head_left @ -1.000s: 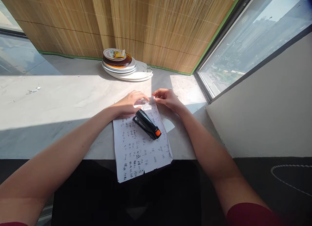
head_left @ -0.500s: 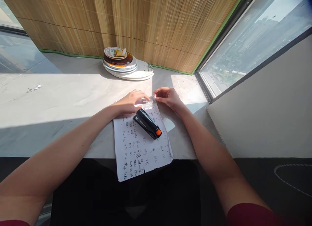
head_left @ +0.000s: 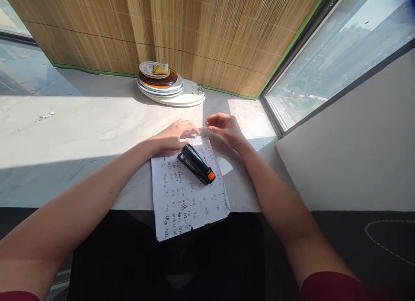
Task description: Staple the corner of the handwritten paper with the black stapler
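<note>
A white sheet with handwriting [head_left: 175, 197] lies on the counter, its near end hanging over the front edge. On it rests a black stapler with an orange tip [head_left: 197, 164], tilted diagonally. My left hand [head_left: 177, 136] lies over the sheet's far left part, fingers apart, near the stapler's far end. At the sheet's far right corner, by a printed patch [head_left: 199, 137], is my right hand [head_left: 225, 127]. Its thumb and fingers are curved with a small gap between them, and it holds nothing visible.
A stack of plates [head_left: 160, 91] with a small yellow packet [head_left: 160, 69] on top stands at the back by a bamboo blind [head_left: 181, 28]. Small silvery scraps [head_left: 45, 116] lie at the left. A window [head_left: 327, 72] and white wall [head_left: 353, 136] bound the right side.
My right hand's fingers have lifted slightly and parted at the paper's corner. My left hand, the stapler and the sheet look almost unmoved.
</note>
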### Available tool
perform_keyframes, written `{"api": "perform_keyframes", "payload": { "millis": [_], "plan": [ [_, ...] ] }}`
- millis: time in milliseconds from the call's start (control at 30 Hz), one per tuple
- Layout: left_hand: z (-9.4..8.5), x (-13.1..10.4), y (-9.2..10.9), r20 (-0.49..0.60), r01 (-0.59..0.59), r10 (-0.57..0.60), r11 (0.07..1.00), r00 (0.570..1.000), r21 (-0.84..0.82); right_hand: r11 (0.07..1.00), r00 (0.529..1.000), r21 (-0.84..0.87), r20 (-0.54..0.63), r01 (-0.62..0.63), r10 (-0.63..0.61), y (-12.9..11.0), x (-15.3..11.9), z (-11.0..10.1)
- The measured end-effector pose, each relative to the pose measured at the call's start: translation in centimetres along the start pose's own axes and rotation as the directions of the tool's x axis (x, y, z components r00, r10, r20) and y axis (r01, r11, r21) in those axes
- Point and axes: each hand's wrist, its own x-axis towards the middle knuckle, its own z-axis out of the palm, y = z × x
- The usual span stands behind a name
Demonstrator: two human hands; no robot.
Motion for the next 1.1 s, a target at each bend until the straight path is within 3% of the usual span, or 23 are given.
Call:
{"api": "perform_keyframes", "payload": {
  "millis": [267, 733, 1100],
  "plan": [
    [-0.2, -0.1, 0.4, 0.014, 0.020, -0.020, 1.000, 1.000, -0.014, 0.991, 0.994, 0.089, 0.012, 0.103, -0.104, 0.7, 0.3, 0.2],
    [-0.3, -0.2, 0.6, 0.008, 0.055, -0.055, 0.998, 0.998, -0.025, 0.984, 0.999, 0.172, 0.030, 0.039, -0.045, 0.2, 0.2, 0.5],
    [-0.3, -0.2, 1.0, 0.008, 0.068, -0.068, 0.998, 0.998, -0.013, 0.996, 0.998, 0.064, -0.001, 0.059, -0.060, 0.2, 0.2, 0.6]
  ]
}}
